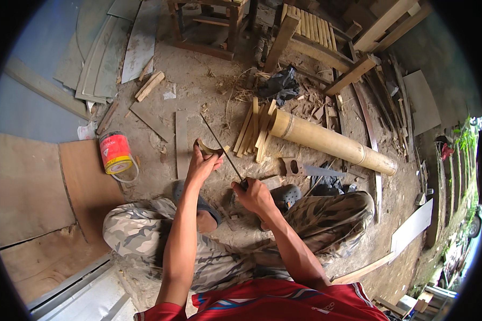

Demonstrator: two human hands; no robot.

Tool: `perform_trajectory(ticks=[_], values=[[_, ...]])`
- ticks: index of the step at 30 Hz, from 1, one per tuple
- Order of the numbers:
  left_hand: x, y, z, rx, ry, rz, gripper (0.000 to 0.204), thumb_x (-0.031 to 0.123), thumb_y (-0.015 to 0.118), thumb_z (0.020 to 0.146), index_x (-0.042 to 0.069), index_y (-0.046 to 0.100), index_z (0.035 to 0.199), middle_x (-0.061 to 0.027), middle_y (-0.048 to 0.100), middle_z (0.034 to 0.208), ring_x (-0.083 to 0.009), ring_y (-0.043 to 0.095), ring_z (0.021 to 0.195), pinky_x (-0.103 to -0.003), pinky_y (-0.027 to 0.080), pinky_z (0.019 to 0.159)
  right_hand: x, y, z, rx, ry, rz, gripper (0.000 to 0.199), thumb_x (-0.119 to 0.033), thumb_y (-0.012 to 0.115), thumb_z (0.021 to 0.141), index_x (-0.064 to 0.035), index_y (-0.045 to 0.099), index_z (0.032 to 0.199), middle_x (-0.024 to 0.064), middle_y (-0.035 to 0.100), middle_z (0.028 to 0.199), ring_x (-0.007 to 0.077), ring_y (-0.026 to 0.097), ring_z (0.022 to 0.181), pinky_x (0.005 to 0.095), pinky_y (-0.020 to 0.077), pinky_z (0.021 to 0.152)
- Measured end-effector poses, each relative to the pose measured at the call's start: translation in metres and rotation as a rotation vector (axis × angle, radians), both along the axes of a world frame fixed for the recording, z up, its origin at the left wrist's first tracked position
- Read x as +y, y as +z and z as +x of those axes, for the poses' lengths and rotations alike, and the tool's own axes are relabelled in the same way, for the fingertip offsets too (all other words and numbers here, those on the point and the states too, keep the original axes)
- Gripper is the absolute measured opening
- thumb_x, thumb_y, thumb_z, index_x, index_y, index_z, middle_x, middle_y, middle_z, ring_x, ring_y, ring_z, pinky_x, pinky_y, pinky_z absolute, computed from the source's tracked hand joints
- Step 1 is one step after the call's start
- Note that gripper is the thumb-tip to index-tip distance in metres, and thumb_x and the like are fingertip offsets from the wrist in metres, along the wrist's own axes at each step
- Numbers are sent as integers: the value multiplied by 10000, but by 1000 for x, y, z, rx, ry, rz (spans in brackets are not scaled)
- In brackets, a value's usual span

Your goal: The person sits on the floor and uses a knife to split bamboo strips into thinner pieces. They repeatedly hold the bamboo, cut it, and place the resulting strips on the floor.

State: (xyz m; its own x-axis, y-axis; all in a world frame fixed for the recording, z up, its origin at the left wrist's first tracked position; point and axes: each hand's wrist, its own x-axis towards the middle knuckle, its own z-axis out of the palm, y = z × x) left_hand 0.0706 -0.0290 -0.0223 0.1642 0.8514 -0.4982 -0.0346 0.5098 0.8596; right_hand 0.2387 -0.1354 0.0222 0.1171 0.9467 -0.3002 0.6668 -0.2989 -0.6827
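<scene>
My left hand [199, 167] is closed round a short, curved piece of bamboo [211, 150], held above the floor in front of me. In my right hand [255, 196] is the dark handle of a long, thin-bladed tool [219, 143]. Its blade slants up and to the left, passing against or just over the right end of the bamboo piece. Whether the blade is a knife or a file is too fine to make out. Beyond my right hand, slim bamboo strips [256, 128] lie beside a thick bamboo pole [321, 140].
A handsaw [311, 169] rests on the floor to the right of my hands. At the left stands a red and yellow can [115, 153] with a handle. Wooden frames [326, 48] stand at the back. Flat boards [182, 142] and scraps lie around.
</scene>
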Motion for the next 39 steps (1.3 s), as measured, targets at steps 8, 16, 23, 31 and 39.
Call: perform_trajectory(ticks=[8, 16, 23, 31, 39], values=[[13, 48, -9, 697, -170, -39, 828, 410, 627, 926, 19, 216, 1530, -189, 643, 1226, -288, 684, 1004, -418, 552, 870, -6, -31, 11, 17, -32, 10, 437, -391, 659, 875, 45, 640, 877, 308, 656, 811, 475, 653, 803, 498, 532, 692], [47, 173, 60, 564, 350, 1617, 485, 307, 623, 908, -1, 548, 1275, -185, 609, 1184, -308, 592, 1101, -424, 469, 965, -5, -25, 7, 59, -63, -110, 412, -359, 645, 866, 53, 652, 882, 308, 659, 838, 475, 648, 878, 504, 526, 766], [55, 42, 77, 990, -296, 1430, 730, 558, 346, 973, 139, 224, 1558, -80, 85, 1645, -335, 77, 1508, -534, 22, 1211, 1, -36, 1, 41, -54, -53, 381, -330, 638, 853, 48, 667, 889, 323, 652, 829, 479, 651, 859, 505, 529, 774], [75, 100, 45, 594, 154, 1195, 683, 510, 408, 990, 47, 328, 1487, -201, 383, 1505, -365, 335, 1411, -520, 220, 1176, -7, -35, 3, 119, -75, -96, 382, -330, 640, 854, 45, 661, 921, 315, 657, 844, 481, 648, 872, 506, 520, 762], [34, 59, -25, 563, 369, 548, 550, 380, 546, 990, 2, 465, 1380, -214, 547, 1355, -342, 527, 1261, -432, 432, 1035, 4, -1, 5, 129, -66, -90, 369, -309, 643, 877, 57, 645, 920, 279, 667, 806, 455, 665, 852, 469, 516, 732]])
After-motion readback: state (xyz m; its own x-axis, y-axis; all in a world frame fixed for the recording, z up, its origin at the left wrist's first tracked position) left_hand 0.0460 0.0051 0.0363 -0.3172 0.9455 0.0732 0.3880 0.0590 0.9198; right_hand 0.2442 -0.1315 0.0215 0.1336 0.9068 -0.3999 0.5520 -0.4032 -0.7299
